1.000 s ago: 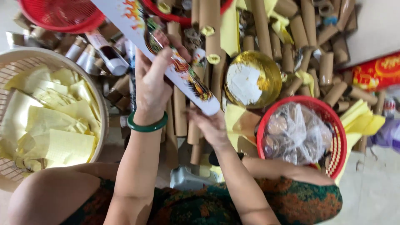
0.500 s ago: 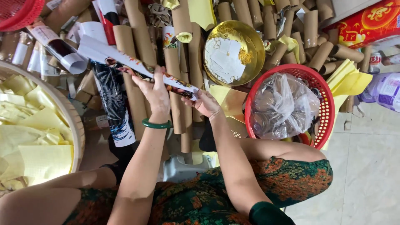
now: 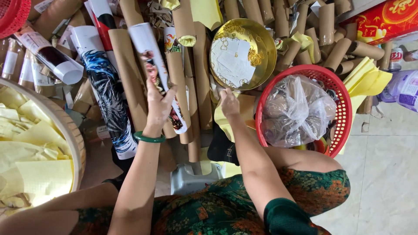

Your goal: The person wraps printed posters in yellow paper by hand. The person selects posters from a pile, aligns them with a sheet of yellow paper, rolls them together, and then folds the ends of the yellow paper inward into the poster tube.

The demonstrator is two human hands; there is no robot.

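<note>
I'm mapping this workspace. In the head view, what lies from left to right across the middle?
Woven tray of yellow paper → blue-black printed roll → left hand holding a printed tube → right hand → red basket with a plastic bag.

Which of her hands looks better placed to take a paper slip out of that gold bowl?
Probably the right hand: it is empty and reaches toward the near rim of the gold bowl, where the white slips lie. The left hand is busy holding a printed tube, farther from the bowl.
</note>
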